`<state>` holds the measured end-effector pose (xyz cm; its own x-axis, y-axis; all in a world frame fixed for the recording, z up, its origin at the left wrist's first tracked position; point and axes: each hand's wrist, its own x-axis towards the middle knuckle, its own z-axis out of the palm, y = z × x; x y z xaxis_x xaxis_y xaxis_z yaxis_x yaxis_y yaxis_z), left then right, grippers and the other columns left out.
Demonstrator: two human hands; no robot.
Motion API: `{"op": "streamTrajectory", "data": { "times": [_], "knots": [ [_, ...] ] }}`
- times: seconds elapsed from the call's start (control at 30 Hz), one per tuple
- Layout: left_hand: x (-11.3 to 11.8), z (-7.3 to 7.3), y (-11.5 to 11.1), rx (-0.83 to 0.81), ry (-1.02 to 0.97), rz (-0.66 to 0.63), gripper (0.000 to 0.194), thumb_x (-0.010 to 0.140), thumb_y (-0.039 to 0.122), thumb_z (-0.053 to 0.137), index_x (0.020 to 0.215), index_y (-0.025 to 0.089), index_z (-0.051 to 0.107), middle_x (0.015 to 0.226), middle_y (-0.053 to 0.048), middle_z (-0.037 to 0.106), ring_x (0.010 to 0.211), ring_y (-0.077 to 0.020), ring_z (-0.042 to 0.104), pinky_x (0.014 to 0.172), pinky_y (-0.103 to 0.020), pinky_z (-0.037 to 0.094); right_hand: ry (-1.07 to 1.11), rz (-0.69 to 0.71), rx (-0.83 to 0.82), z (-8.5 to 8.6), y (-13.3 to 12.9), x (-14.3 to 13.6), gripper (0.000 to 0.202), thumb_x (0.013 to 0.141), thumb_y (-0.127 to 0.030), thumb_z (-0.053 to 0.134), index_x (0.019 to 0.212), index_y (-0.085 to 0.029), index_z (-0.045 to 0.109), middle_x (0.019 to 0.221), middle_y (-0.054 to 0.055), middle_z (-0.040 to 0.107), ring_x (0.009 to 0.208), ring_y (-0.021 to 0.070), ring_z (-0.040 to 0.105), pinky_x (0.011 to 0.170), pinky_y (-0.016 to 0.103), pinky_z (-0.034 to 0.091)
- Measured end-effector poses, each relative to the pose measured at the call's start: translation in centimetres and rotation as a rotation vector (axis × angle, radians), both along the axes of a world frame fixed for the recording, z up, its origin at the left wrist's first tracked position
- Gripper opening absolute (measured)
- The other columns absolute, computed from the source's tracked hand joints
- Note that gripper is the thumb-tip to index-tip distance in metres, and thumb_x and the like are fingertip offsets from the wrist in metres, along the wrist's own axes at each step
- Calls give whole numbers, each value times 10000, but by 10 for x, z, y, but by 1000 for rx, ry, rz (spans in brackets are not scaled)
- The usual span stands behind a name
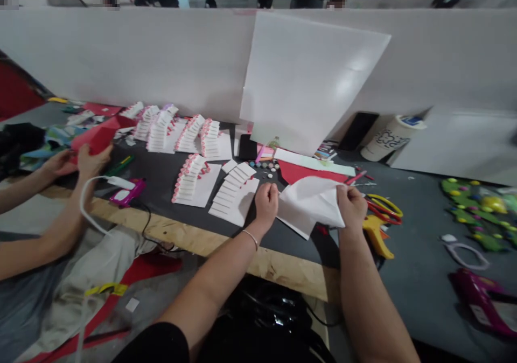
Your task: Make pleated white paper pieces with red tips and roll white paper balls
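A white sheet of paper (313,199), curved along its top edge, is stretched between my hands above the dark tabletop. My left hand (266,206) is closed on its left edge, and my right hand (352,206) pinches the right edge. Behind the sheet lies a piece of red paper (297,173), partly covered. Left of my left hand is a white card (233,193) with overlapping strips marked by dark lines. A similar card (191,182) beside it has pink-red decorations along its strips. Yellow-handled scissors (388,208) and a yellow glue gun (378,235) lie right of my right hand.
At left, another person's hands (91,163) hold red paper (97,137). More striped cards (161,128) line the back. A tilted white board (307,77), a phone (358,130) and a paper cup (390,138) stand behind. Purple devices (484,304) (128,192) with cables rest on the table.
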<state>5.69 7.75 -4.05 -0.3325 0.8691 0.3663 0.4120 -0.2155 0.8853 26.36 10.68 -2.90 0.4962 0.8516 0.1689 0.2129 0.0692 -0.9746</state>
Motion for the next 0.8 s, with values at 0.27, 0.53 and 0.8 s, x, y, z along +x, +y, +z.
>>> {"op": "streamTrajectory", "data": {
  "times": [0.27, 0.53, 0.8],
  "knots": [
    [-1, -4, 2, 12, 216, -73, 406, 965, 290, 458, 565, 220, 471, 626, -29, 560, 749, -193, 585, 831, -347, 432, 648, -211, 138, -4, 14, 14, 266, 791, -456, 675, 783, -202, 599, 705, -54, 647, 651, 117, 616, 588, 240, 537],
    [-9, -2, 2, -34, 418, -207, 148, 896, 164, 572, 1015, 190, 655, 1141, -103, 679, 1110, -235, 599, 944, -370, 469, 999, 51, 21, -5, 21, 20, 222, 891, -370, 576, 933, -177, 677, 804, 0, 744, 729, 147, 717, 692, 265, 609],
    [-2, 19, -14, -248, 729, -318, 95, 805, 157, 702, 877, 207, 665, 952, -82, 696, 996, -270, 630, 901, -389, 460, 851, 292, 121, -1, 9, 23, 280, 821, -459, 639, 974, -230, 693, 974, 17, 767, 998, 198, 715, 901, 340, 588]
  ]
}}
